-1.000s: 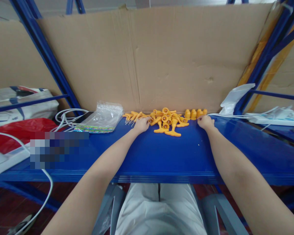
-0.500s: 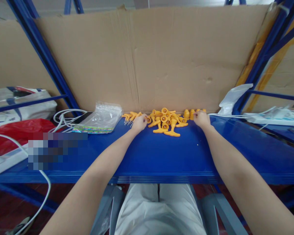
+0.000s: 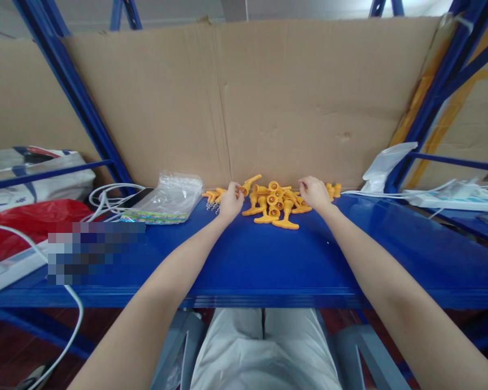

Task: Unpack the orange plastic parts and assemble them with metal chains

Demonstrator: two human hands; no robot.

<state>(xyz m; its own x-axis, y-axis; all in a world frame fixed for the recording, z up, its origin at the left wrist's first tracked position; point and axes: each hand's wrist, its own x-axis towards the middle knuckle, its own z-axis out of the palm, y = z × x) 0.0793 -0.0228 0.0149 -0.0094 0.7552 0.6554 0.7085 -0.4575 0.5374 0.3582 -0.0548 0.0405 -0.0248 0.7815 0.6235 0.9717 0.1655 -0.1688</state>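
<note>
Pinching an orange plastic part [image 3: 251, 182] by one end, the left hand [image 3: 230, 201] holds it beside the pile [image 3: 277, 208] at frame centre; it looks light and stiff. The grip of the right hand [image 3: 315, 193] cannot be made out.

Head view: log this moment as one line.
left hand: pinches orange piece above orange pile | right hand: at pile's right edge | surface: blue shelf

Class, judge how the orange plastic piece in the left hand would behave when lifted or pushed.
Probably light: the left hand lifts the orange piece with its fingers alone. Likely stiff: it juts out without drooping. Pushed, it may roll little, since like pieces in the pile lie on wide flat feet.
</note>
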